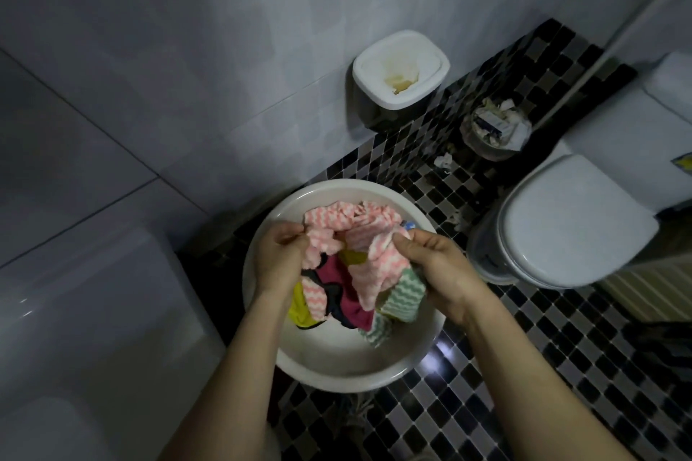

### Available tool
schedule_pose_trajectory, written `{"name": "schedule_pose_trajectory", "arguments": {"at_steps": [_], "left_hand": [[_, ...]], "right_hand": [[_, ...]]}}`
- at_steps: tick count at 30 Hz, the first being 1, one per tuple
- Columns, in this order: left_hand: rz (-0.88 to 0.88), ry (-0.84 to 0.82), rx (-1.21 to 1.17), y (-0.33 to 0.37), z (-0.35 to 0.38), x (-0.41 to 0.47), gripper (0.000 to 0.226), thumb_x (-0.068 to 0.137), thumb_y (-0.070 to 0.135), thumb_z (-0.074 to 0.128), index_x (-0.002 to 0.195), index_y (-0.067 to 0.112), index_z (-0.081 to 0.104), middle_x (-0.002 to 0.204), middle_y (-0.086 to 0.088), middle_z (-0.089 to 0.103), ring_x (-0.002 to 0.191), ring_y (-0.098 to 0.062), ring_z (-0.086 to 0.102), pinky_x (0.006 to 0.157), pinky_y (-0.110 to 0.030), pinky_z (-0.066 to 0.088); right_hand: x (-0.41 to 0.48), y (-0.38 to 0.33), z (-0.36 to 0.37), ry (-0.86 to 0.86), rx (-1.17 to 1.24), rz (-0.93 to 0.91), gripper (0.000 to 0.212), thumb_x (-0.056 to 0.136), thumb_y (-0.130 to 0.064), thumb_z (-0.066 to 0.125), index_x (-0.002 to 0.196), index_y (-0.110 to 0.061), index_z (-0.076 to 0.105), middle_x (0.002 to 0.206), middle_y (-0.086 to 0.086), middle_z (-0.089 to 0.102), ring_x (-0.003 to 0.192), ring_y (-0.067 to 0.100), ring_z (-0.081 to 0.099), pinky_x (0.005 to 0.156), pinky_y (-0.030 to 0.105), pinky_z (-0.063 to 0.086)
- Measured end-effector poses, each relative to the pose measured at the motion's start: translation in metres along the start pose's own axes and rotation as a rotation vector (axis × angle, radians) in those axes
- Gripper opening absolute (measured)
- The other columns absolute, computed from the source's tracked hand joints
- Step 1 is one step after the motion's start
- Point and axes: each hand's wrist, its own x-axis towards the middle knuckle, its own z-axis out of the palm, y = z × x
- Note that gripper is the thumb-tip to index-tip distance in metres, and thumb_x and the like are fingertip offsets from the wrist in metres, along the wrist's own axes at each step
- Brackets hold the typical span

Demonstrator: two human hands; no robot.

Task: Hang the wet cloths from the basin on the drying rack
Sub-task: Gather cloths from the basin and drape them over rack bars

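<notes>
While we bend both arms down over the one basin [337, 367] on the tiled floor [524, 348], our left hand [279, 258] and right hand [440, 266] pinch a pink cloth [359, 232] in curled fingers [410, 241]. Beneath it in the basin lie three more: a green cloth [406, 297], a magenta cloth [337, 273] and a yellow cloth [299, 307].

The basin [337, 359] is showing a smooth, glossy plastic surface. The cloths [374, 236] are presenting a ribbed, fluffy textile. The floor tiles [543, 311] are appearing glossy
</notes>
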Motion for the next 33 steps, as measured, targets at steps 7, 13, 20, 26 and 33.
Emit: {"name": "schedule_pose_trajectory", "arguments": {"at_steps": [7, 13, 20, 26, 33], "left_hand": [[0.175, -0.311, 0.016, 0.076, -0.007, -0.049, 0.026, 0.087, 0.004, 0.055, 0.076, 0.027, 0.061, 0.07, 0.01, 0.062, 0.067, -0.011, 0.056, 0.06, -0.028, 0.043], [0.341, -0.492, 0.068, 0.117, 0.009, -0.085, 0.03, 0.089, -0.001, 0.059, 0.079, 0.028, 0.06, 0.07, 0.007, 0.065, 0.071, -0.012, 0.061, 0.07, -0.03, 0.047], [0.376, -0.692, 0.059, 0.151, 0.022, -0.11, 0.015, 0.087, 0.009, 0.067, 0.085, 0.023, 0.062, 0.069, 0.004, 0.067, 0.068, -0.01, 0.063, 0.068, -0.025, 0.049], [0.41, -1.032, 0.281, 0.175, 0.028, -0.126, 0.02, 0.072, 0.038, 0.08, 0.075, 0.022, 0.069, 0.073, -0.005, 0.067, 0.068, -0.014, 0.059, 0.064, -0.025, 0.045], [0.432, -1.19, 0.327, 0.192, 0.059, -0.153, 0.014, 0.092, 0.007, 0.059, 0.093, 0.014, 0.071, 0.087, -0.003, 0.073, 0.082, -0.013, 0.067, 0.073, -0.022, 0.052]], "right_hand": [[-0.024, -0.022, 0.018, 0.053, -0.216, -0.066, 0.015, 0.092, -0.014, 0.06, 0.102, -0.004, 0.062, 0.098, 0.024, 0.07, 0.084, 0.032, 0.065, 0.089, 0.053, 0.051], [-0.064, -0.05, 0.031, -0.075, -0.41, -0.294, 0.027, 0.074, -0.022, 0.08, 0.096, -0.015, 0.066, 0.091, 0.007, 0.073, 0.083, 0.022, 0.07, 0.076, 0.035, 0.058], [-0.106, -0.083, 0.009, -0.096, -0.414, -0.363, 0.03, 0.083, -0.023, 0.069, 0.089, 0.007, 0.07, 0.087, 0.025, 0.072, 0.081, 0.047, 0.067, 0.077, 0.048, 0.056], [-0.133, -0.101, -0.025, -0.1, -0.182, -0.242, 0.019, 0.086, -0.023, 0.067, 0.09, -0.006, 0.072, 0.086, 0.016, 0.071, 0.078, 0.028, 0.067, 0.077, 0.036, 0.053], [-0.171, -0.104, -0.053, -0.004, 0.019, -0.218, 0.02, 0.075, -0.026, 0.073, 0.08, -0.007, 0.072, 0.077, 0.012, 0.069, 0.074, 0.024, 0.064, 0.084, 0.036, 0.051]]}}
